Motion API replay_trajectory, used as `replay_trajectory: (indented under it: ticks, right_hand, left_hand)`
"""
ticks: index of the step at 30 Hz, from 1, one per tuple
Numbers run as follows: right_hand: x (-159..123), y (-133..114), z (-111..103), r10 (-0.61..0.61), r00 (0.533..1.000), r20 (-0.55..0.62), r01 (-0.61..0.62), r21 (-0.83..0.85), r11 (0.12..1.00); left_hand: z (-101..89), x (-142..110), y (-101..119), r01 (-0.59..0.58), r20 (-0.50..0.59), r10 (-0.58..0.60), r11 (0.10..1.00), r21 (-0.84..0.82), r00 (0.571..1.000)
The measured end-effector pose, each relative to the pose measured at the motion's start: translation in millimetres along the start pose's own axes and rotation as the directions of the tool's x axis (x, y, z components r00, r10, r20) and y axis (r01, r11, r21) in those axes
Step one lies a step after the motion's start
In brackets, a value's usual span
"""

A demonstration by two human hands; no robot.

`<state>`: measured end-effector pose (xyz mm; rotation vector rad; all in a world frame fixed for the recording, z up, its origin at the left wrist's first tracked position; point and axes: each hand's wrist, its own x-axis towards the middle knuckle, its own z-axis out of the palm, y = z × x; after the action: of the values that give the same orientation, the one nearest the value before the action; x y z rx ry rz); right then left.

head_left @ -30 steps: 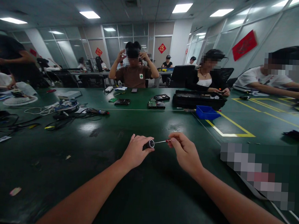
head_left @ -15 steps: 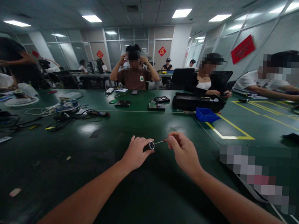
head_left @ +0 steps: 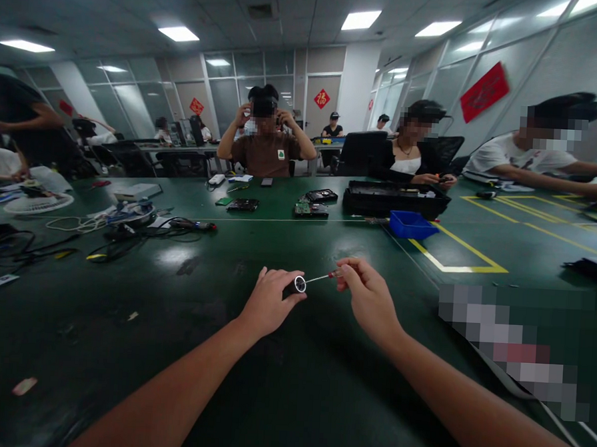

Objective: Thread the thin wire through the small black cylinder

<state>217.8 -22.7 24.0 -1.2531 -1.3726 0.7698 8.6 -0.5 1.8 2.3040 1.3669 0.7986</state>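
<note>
Between thumb and fingers, my left hand [head_left: 269,301] grips a small black cylinder with a silver-rimmed round end [head_left: 300,284], held above the green table and turned toward the right. My right hand [head_left: 368,290] is closed around the red handle of a screwdriver [head_left: 318,278]. Its thin metal shaft points left, and the tip meets or enters the cylinder's open end; how deep it goes I cannot tell. Most of the cylinder's body is hidden by my left fingers, and part of the handle by my right.
Ahead lie opened hard drives [head_left: 311,209], a blue bin [head_left: 411,225] and a long black casing [head_left: 397,200]. Tangled cables [head_left: 128,224] spread at the left. Yellow tape [head_left: 471,268] marks the right side. A person [head_left: 267,145] sits opposite; others work around the table.
Both hands have risen slightly in view, still holding the cylinder and the screwdriver. The screwdriver's tip stays at the cylinder's end. The whole view has shifted a little.
</note>
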Motion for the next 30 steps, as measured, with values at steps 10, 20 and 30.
replay_trajectory:
  ticks: [10,20,30]
  right_hand:
    - [5,12,2,0.206,0.978,0.047,-0.208,0.384,0.900]
    - [10,31,3,0.252,0.967,0.035,-0.246,0.388,0.889]
    - [11,23,-11,0.172,0.983,-0.070,-0.125,0.432,0.893]
  left_hand:
    - [-2.9,1,-3,-0.101,-0.040,0.105,0.991,0.088,0.994]
    - [-7.7,5,-7,-0.064,0.024,0.062,0.991,0.120,0.998]
    - [-11.0,8,2,0.186,0.011,-0.188,0.956,-0.228,0.982]
